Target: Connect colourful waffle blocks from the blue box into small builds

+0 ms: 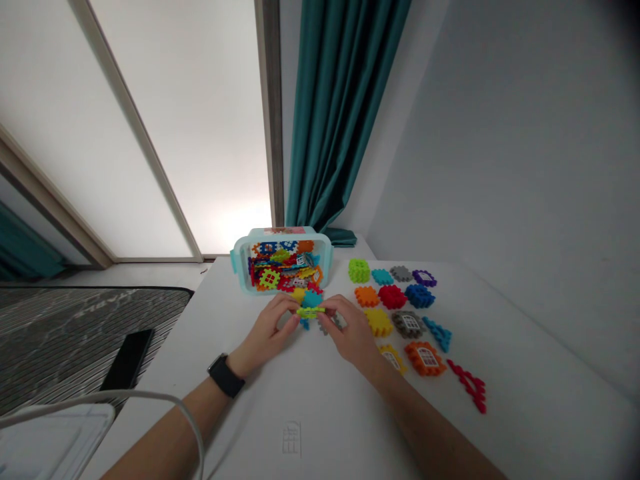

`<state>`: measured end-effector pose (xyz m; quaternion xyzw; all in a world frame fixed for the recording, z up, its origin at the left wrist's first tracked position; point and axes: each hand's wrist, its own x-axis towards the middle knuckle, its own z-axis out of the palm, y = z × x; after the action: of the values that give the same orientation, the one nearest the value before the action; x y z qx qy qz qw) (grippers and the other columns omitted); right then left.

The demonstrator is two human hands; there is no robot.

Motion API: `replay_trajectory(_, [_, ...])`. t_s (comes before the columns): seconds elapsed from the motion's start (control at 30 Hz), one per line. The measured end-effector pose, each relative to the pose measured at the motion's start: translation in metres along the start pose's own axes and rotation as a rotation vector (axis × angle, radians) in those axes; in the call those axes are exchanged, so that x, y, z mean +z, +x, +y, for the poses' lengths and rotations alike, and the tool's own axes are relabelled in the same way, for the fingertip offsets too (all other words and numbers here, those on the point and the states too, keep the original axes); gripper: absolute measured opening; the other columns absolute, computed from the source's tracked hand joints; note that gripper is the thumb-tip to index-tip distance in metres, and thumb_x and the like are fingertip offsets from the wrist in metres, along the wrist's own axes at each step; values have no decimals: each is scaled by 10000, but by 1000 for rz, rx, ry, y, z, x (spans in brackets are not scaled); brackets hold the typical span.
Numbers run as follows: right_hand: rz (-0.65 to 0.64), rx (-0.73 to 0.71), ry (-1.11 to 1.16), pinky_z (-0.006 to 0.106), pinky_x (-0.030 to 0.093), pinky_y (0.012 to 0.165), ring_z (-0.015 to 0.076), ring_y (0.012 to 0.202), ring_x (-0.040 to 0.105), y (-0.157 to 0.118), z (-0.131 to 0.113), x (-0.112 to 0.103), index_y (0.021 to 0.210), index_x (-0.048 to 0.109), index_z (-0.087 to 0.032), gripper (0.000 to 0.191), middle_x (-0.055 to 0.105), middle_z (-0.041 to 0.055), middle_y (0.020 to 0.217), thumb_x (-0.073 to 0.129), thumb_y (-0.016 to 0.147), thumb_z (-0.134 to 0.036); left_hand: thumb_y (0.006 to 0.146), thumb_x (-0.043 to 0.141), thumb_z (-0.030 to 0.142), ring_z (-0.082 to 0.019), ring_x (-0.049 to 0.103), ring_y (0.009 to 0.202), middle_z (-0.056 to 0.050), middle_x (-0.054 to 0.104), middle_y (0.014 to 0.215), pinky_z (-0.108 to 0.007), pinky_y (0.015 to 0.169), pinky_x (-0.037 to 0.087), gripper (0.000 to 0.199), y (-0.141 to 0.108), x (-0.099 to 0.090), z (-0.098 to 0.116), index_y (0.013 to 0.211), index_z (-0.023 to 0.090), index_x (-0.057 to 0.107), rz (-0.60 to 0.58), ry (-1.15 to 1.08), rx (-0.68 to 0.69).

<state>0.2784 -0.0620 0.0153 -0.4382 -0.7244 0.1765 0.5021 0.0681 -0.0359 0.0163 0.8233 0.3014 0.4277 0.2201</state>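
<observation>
A lime-green building tile (311, 312) is pinched at its two ends between my left hand (273, 330) and my right hand (350, 333). Both hands are closed on it just above the white table, and the tile is seen nearly edge-on. Loose tiles lie just behind it: a light blue one (313, 298), a yellow one (299, 295) and some red. Part of a grey tile (330, 324) shows under my right fingers. A bit of blue peeks out below the green tile, mostly hidden. My left wrist wears a black watch (226, 375).
A pale blue bin (240, 250) full of mixed tiles stands open at the table's back. Sorted tiles sit in rows to the right, including red (392, 297), orange (425, 359) and yellow (379, 323). A white cable (150, 395) crosses the lower left; a white lid (55, 437) lies there.
</observation>
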Motion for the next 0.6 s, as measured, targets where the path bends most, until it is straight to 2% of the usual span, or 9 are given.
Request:
replay_trajectory(0.07, [5,165,126,318,500,659,183,703,600,1,3,4,938,650,-226,122,634,16,764,614,897,-335,951,539,278,-219,623,928,-86,647,1011,-387,843,539,197,-1,2,-3,1130,206,578,13,32,-10])
replay_trajectory(0.13, [-6,292,280,290,466,590,164,640,568,2,7,8,995,636,-218,202,606,-8,712,628,879,-383,890,637,291,-234,625,961,-97,642,1072,-415,880,535,426,-3,2,-5,1287,213,503,27,86,3])
replay_trajectory(0.2, [-15,356,387,271,432,556,150,608,542,2,9,10,1030,623,-214,263,581,-27,679,649,858,-410,820,727,315,-263,617,1047,-119,622,1173,-451,936,523,626,-5,0,-7,1373,230,447,8,148,28])
replay_trajectory(0.23, [-13,368,410,267,422,555,146,603,534,2,10,11,1024,620,-212,272,573,-34,669,661,847,-415,796,755,328,-277,606,1092,-126,608,1218,-462,958,517,661,-5,-1,-7,1377,240,452,-8,176,43])
replay_trajectory(0.4, [25,369,399,265,421,595,139,634,549,0,8,14,951,612,-205,260,583,-32,683,685,833,-425,822,737,329,-276,589,1150,-125,595,1253,-454,984,510,514,-5,-4,-6,1290,245,541,-19,238,94])
replay_trajectory(0.53, [38,375,356,251,412,570,131,611,538,-3,11,17,934,610,-201,255,576,-37,674,687,835,-424,796,754,335,-278,588,1145,-124,593,1252,-458,981,509,627,-4,-6,-5,1358,241,491,-12,264,86])
replay_trajectory(0.6, [29,370,346,251,421,574,133,617,548,-4,12,19,939,610,-200,247,592,-31,683,679,843,-417,789,763,348,-279,582,1157,-122,591,1258,-457,990,502,606,-5,-6,-5,1332,240,519,-21,284,100])
